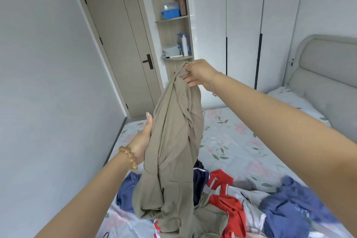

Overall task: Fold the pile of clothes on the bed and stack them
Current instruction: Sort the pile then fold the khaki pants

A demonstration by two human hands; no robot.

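- Clothes (222, 205) lie in a loose pile near the bed's front edge, toward its left side: red and white pieces, a dark navy piece and blue pieces tangled together.
- Out of that pile a khaki garment (173, 150) is lifted and hangs long and crumpled, its lower end still resting on the heap.
- Right hand (201, 72) is raised above the bed (241, 141), fingers curled and pinching the bunched top of the khaki garment.
- Left hand (142, 141) sits lower, against the garment's left side; the thumb points up along the cloth, but the fingers are hidden behind it, so whether they clasp the fabric cannot be told.
- A beaded bracelet (128, 157) circles the left wrist.
- One blue garment (289, 205) spreads toward the bed's front right corner.
- Floral sheet covers the bed, with a padded headboard (324, 75) at the right end.
- Beyond the bed's far edge stand a closed door (119, 44), an open shelf unit (173, 19) and white wardrobe doors (243, 25).
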